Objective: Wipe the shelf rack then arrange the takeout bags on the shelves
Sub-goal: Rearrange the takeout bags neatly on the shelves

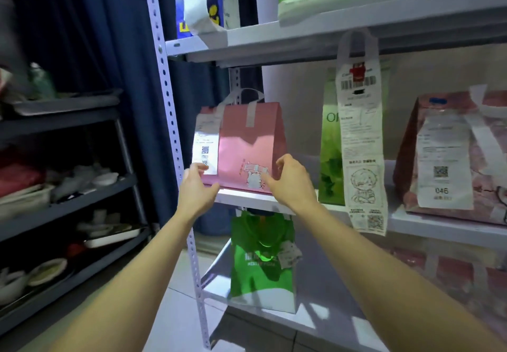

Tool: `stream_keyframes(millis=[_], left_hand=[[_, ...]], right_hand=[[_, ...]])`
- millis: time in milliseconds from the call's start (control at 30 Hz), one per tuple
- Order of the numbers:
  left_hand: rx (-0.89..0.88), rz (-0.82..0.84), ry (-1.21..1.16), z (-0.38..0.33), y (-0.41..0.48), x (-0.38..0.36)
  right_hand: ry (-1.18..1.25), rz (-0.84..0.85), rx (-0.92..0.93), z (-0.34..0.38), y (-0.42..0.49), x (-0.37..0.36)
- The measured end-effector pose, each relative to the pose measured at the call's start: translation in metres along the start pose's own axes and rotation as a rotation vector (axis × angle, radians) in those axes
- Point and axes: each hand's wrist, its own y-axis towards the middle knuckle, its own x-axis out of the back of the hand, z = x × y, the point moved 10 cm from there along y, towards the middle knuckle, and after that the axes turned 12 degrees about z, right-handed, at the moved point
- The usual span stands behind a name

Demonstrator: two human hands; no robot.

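1. Right now the pink bag (247, 143) stands upright at the left end of the middle shelf (247, 197) of the shelf rack (167, 99), base at the front lip, broad face to the person.
2. Both hands hold it low down: the left hand (198, 185) curls round the bottom corner at the bag's 8 o'clock, fingertips on the white receipt (205, 147) there; the right hand (292, 182) pinches the corner at 4 o'clock, thumb on the side edge, fingers on the printed front.
3. What counts — the bag lies at 12 o'clock from the hands, bracketed between them, long axis vertical, base running 9 to 3 o'clock along the shelf edge. Neither hand is nearer; they sit level.
4. Towards 3 o'clock a green bag (330, 159) stands well apart on the same shelf, a long receipt (362, 143) hanging in front of it.
5. I judge the bag is being settled in place, so the coming move looks like an even push towards 12 o'clock on both corners — uneven pressure could twist or tip it.
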Motion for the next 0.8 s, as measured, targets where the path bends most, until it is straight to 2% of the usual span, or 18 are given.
stream_keyframes(millis=[100,233,367,600,800], left_hand=[[0.007,0.028,-0.001,0.016,0.022,0.011],[0.051,0.083,-0.114,0.026,0.054,0.007],[0.124,0.096,-0.312,0.039,0.072,-0.002],[0.011,-0.073,-0.383,0.045,0.041,0.014],[-0.112,-0.154,-0.425,0.027,-0.03,0.033]], right_hand=[[-0.004,-0.017,-0.09,-0.005,0.02,-0.014],[-0.031,-0.018,-0.163,-0.007,0.041,-0.022],[0.055,-0.019,-0.109,-0.004,0.044,-0.027],[0.154,-0.055,-0.003,-0.002,0.01,-0.012],[0.145,-0.198,0.125,0.007,-0.056,0.014]])
